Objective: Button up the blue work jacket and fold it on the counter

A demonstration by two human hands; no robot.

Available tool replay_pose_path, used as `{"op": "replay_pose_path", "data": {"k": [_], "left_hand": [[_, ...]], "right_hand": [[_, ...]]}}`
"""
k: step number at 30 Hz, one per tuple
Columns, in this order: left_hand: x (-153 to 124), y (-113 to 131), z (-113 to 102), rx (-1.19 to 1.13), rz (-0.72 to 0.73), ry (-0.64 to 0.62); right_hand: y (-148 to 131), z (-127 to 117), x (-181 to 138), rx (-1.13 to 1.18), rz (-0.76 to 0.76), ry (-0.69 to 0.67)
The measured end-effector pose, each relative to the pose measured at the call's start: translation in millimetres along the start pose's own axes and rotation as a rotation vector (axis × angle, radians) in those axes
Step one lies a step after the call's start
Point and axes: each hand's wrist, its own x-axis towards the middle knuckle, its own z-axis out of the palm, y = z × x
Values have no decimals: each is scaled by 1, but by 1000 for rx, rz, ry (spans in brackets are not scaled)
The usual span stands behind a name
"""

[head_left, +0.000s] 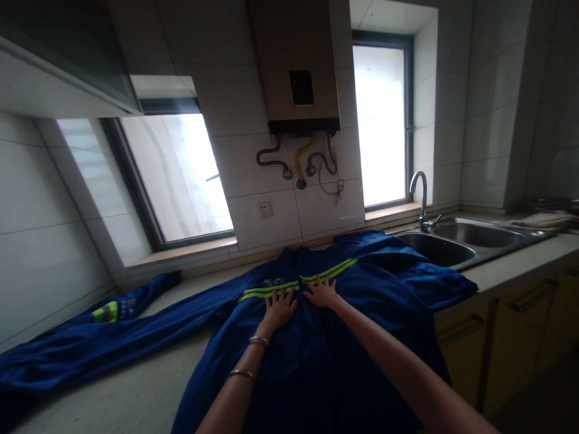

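Observation:
A blue work jacket (pixel 271 337) with yellow-green reflective stripes across the chest lies spread on the countertop, its lower part nearest me. My left hand (pixel 280 310) rests flat on the chest just below the stripe, fingers spread. Beside it my right hand (pixel 322 293) lies on the other side of the front opening, fingers also apart and touching the stripe. One sleeve stretches far to the left along the counter. The other side of the jacket bunches toward the sink. Two bracelets circle my left forearm.
To the right is a double-bowl steel sink (pixel 488 234) with a curved faucet (pixel 423 196). A cloth (pixel 547 219) lies beyond it. A water heater (pixel 296 66) with pipes hangs on the tiled wall between two windows. Yellow cabinets (pixel 515 337) stand below the countertop (pixel 113 386).

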Motion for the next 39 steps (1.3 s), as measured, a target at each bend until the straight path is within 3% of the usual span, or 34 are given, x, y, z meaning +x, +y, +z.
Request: {"op": "replay_pose_path", "data": {"k": [4,20,25,29,33,36,39], "left_hand": [[6,-6,-2,-8,28,-35],[56,-23,10,-56,-3,8],[43,-16,-2,-46,20,110],[12,-10,-16,-2,134,173],[-20,-6,-21,56,169,103],[-40,1,-25,71,142,43],[-60,15,-31,97,86,5]], "right_hand": [[3,14,11,-10,-8,38],[7,10,56,-9,4,48],[3,2,47,62,-53,232],[-8,-12,9,112,-141,434],[-30,-12,-76,104,-265,445],[-43,13,-150,26,-345,403],[-44,49,-202,-73,-328,373]]}}
